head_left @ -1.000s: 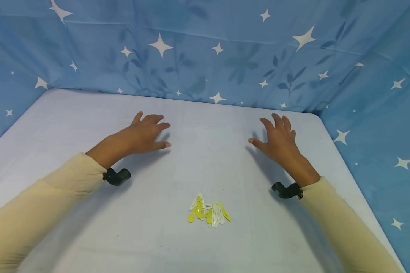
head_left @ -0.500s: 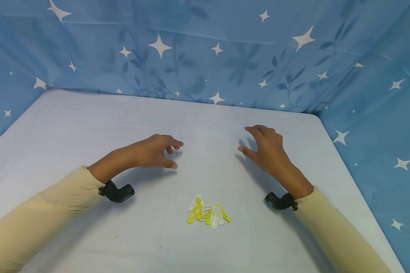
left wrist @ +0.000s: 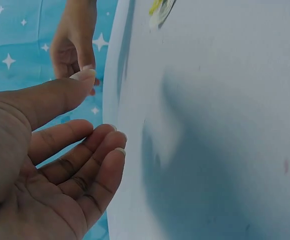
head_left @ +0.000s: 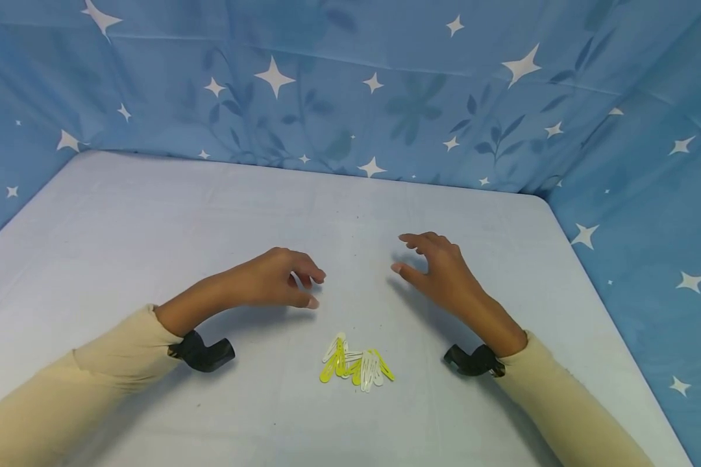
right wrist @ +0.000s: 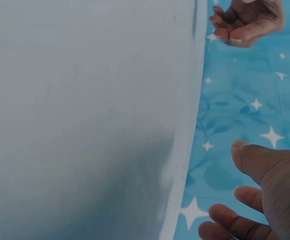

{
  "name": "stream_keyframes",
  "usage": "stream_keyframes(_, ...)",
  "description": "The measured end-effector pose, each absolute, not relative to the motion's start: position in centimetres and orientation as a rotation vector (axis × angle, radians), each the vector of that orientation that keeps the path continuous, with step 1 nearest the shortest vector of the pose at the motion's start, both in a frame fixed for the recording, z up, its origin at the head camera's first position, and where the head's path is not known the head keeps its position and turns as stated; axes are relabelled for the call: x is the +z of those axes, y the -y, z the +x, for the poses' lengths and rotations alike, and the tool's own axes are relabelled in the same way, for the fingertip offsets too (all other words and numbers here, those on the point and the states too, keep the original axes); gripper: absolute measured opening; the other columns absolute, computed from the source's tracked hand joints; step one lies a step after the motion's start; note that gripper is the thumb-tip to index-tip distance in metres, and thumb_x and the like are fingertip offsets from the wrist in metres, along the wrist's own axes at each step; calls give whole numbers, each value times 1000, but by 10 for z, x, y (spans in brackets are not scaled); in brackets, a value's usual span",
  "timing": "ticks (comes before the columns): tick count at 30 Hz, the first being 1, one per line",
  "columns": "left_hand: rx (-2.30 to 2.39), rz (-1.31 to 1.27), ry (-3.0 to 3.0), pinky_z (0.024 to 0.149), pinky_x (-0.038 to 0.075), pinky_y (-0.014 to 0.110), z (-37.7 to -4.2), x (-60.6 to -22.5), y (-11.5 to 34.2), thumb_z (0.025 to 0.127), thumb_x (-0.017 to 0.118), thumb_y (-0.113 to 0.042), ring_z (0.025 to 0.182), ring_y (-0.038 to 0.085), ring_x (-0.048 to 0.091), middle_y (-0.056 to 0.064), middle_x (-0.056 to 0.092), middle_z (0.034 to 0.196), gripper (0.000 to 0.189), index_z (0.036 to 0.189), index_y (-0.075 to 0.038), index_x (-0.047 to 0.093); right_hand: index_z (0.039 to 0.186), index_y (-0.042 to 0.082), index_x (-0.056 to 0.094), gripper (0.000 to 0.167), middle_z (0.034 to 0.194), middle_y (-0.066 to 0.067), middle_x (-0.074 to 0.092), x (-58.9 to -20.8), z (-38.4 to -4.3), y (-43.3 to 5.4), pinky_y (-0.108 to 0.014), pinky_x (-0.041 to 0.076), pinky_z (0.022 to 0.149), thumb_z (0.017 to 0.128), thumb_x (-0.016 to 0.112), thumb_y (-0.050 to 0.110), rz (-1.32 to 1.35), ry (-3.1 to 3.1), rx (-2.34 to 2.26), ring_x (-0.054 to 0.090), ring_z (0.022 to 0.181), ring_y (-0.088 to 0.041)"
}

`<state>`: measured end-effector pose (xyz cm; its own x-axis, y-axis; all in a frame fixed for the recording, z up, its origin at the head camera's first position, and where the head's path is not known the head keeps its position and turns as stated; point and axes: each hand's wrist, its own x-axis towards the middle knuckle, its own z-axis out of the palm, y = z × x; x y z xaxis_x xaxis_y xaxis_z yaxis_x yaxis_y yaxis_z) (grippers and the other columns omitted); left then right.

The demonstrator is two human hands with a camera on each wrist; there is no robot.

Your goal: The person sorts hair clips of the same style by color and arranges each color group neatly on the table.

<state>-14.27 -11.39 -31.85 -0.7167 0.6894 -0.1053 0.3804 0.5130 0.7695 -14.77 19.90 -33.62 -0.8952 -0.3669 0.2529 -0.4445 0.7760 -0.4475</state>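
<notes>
A small pile of yellow and white snap hair clips [head_left: 356, 363] lies on the white-covered table, several of them overlapping. Up and to the left of the pile, my left hand [head_left: 271, 279] hovers above the cloth with loosely bent fingers and nothing in them. My right hand [head_left: 441, 272] is held up and to the right of the pile, thumb apart from the fingers, also holding nothing. Neither hand touches the clips. The left wrist view catches just part of the clips [left wrist: 159, 11] at its top edge; in the right wrist view they are out of sight.
The white cloth [head_left: 210, 194] covers the whole table. Behind it and along the right side hangs a blue curtain [head_left: 327, 84] with white stars and leaf prints. A black wrist camera [head_left: 201, 353] is strapped at the left sleeve, another black camera [head_left: 470, 360] at the right.
Both hands have come nearer to the body and closer together, toward the hair clips. Their fingers, more spread before, are now more gently bent. The clips have stayed in place.
</notes>
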Motion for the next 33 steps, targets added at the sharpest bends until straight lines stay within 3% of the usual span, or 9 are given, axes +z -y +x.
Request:
stream_keyframes(11, 1059, 968, -2310, 73, 53, 27, -126, -322, 105, 81, 80, -16, 88, 10, 62, -2, 67, 107, 37, 116, -7, 71, 129, 4, 61, 48, 107, -10, 64, -339, -134, -187, -44, 49, 77, 87, 76, 21, 733, 2834, 942, 57, 97, -25)
stream_keyframes(20, 1050, 1010, -2295, 76, 50, 29, -109, -328, 104, 80, 81, -16, 89, 11, 61, -6, 66, 106, 39, 116, -8, 71, 120, 6, 66, 39, 105, -4, 65, -343, -118, -175, -41, 50, 76, 85, 78, 18, 880, 2819, 1070, 57, 93, -18)
stream_keyframes(25, 1039, 1012, -2299, 80, 49, 33, -101, -330, 101, 80, 81, -17, 89, 9, 60, -5, 64, 110, 41, 119, -8, 70, 122, 9, 65, 39, 104, -1, 64, -340, -106, -167, -40, 48, 80, 86, 76, 20, 930, 2862, 1213, 58, 92, -15)
stream_keyframes(33, 1107, 1044, -2217, 77, 49, 29, -96, -339, 93, 80, 80, -12, 86, 10, 60, -6, 64, 108, 38, 117, -9, 70, 122, 13, 64, 39, 107, 3, 64, -334, -89, -159, -37, 47, 82, 87, 75, 26, 1042, 2924, 1363, 58, 92, -13)
